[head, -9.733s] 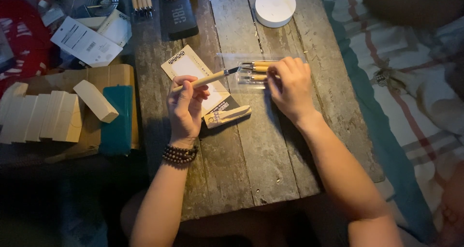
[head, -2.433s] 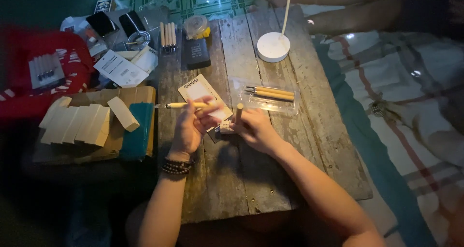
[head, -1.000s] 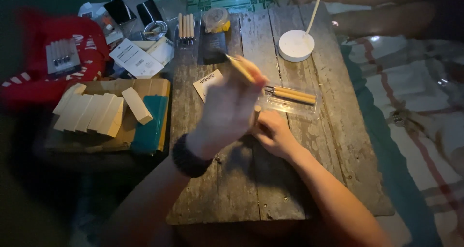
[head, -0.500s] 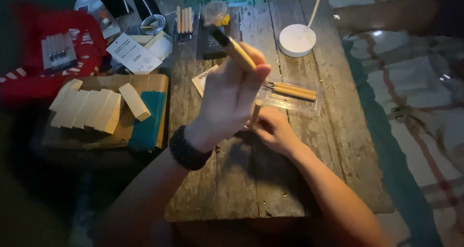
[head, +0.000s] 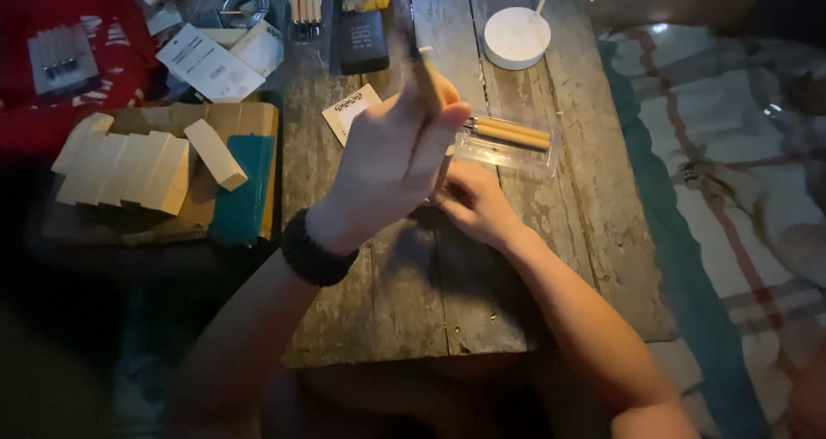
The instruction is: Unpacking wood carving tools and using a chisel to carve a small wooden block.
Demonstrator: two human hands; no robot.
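Weathered plank table (head: 482, 293) under dim light; a round white lamp base (head: 516, 37) sits at the far edge; pale wooden blocks (head: 125, 165) lie in a row on cardboard, just beside a teal block (head: 243, 190); folded paper leaflets (head: 211, 61) farther back; a red cloth (head: 52, 104) off left; a plaid blanket (head: 740, 198) off right.

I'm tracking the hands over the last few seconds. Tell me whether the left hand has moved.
Yes. The left hand has lifted off the wooden table toward the camera, raising the wooden-handled tool; it now covers the white card.
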